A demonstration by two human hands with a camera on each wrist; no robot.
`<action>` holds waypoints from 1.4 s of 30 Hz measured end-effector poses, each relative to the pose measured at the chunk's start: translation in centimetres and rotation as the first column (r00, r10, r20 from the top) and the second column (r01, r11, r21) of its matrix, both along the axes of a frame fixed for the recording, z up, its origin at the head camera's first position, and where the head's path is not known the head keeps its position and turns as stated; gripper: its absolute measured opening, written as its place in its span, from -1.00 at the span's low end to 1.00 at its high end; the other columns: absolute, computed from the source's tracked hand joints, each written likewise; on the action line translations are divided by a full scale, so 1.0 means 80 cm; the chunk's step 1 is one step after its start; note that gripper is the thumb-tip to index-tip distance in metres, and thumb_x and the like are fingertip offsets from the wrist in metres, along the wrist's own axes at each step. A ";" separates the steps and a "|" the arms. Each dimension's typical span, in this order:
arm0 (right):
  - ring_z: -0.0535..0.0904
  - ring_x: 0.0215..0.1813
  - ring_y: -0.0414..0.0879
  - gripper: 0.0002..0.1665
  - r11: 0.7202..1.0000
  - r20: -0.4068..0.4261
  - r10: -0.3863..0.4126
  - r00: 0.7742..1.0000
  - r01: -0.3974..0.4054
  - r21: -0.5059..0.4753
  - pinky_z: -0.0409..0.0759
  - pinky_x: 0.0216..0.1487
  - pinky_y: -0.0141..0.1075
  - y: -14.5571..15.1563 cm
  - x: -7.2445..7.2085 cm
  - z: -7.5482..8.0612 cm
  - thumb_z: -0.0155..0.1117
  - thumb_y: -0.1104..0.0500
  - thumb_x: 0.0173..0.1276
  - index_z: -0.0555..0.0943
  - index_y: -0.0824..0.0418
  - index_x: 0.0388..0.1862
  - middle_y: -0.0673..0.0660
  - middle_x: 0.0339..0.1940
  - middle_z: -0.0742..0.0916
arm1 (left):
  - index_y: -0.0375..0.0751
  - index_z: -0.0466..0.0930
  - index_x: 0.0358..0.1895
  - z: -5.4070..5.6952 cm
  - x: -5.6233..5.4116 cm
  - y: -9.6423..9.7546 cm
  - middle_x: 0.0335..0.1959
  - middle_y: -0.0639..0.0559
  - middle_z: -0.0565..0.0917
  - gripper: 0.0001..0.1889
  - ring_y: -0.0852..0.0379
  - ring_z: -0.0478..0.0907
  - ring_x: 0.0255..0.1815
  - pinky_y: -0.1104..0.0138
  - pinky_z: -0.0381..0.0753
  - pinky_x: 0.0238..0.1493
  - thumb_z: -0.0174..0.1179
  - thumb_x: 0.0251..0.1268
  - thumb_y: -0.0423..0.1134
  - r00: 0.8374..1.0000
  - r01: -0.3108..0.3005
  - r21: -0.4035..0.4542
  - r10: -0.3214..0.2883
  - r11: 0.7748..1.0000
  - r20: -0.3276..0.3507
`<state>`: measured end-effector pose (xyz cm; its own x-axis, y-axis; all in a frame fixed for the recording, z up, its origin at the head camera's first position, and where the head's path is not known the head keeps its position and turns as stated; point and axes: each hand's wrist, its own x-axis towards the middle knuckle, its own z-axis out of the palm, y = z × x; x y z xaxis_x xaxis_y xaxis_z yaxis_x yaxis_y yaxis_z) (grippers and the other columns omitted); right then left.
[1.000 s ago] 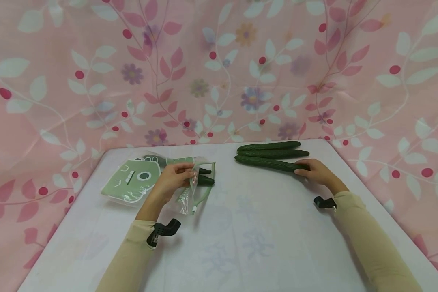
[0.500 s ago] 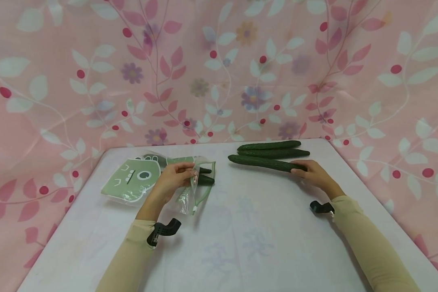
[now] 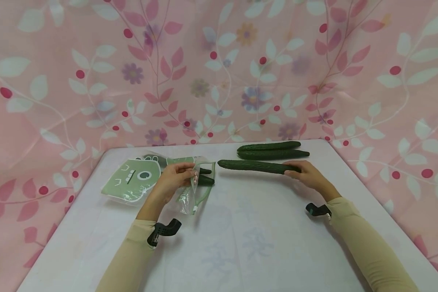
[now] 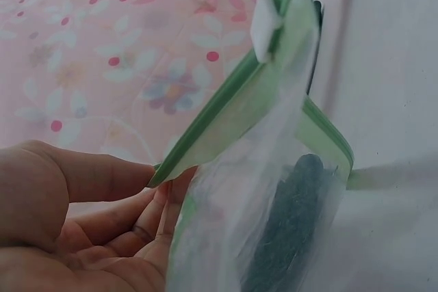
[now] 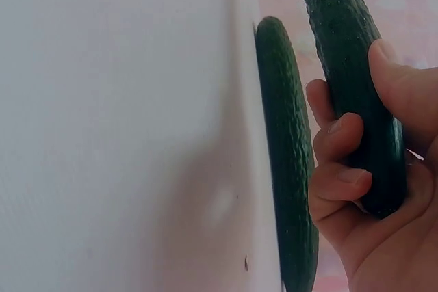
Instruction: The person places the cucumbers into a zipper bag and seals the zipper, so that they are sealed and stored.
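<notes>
My left hand (image 3: 172,181) pinches the green rim of a clear zip bag (image 3: 133,180) printed with a green cartoon face. Inside it lie dark cucumbers (image 3: 205,180), their ends showing near the mouth, which faces right. In the left wrist view the thumb and fingers hold one corner of the rim, and a white slider (image 4: 263,29) sits farther along it. My right hand (image 3: 306,175) grips a long cucumber (image 3: 253,166) by one end, fingers curled round it. The cucumber is raised above the table, its far tip close to the bag's mouth.
Two more cucumbers (image 3: 273,154) lie side by side at the back of the white table (image 3: 241,243), behind the held one. A pink floral cloth (image 3: 219,81) hangs right behind the table's back edge.
The right hand has lifted its cucumber away from the other two and moved it left toward the bag. The left hand and the bag have stayed in place.
</notes>
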<state>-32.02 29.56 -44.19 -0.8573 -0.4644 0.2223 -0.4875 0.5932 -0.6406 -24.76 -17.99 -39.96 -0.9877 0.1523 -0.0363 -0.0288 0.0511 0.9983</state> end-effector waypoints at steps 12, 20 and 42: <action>0.46 -0.13 0.06 -0.55 0.998 -0.013 0.055 0.998 -0.055 -0.004 0.41 -0.07 -0.08 -0.035 0.000 -0.003 0.35 0.20 0.53 0.63 0.38 0.30 0.28 0.13 0.71 | -0.56 0.44 0.38 0.001 -0.002 0.001 0.11 -0.35 0.64 -0.57 0.14 0.67 -0.12 0.29 0.72 -0.11 0.16 0.55 -0.45 1.000 -0.002 -0.006 0.001 1.000 -0.010; 0.46 -0.19 0.04 -0.55 1.000 -0.027 0.012 1.000 -0.012 0.001 0.39 -0.11 -0.05 -0.054 -0.001 -0.008 0.36 0.17 0.52 0.64 0.38 0.28 0.24 -0.03 0.72 | -0.55 0.44 0.38 0.002 -0.001 0.003 0.12 -0.33 0.63 -0.58 0.14 0.66 -0.13 0.31 0.71 -0.11 0.15 0.56 -0.45 1.000 -0.006 -0.013 0.006 1.000 -0.005; 0.13 -0.60 -0.18 -0.48 0.998 -0.019 -0.065 0.998 0.064 -0.012 0.35 -0.22 -0.05 -0.075 -0.014 -0.002 0.32 0.12 0.57 0.57 0.37 0.38 0.07 -0.57 0.45 | -0.47 0.49 0.37 -0.003 -0.010 0.023 0.04 -0.18 0.61 -0.57 0.12 0.62 -0.08 0.24 0.70 0.01 0.23 0.51 -0.44 0.999 -0.051 0.015 0.051 0.999 -0.011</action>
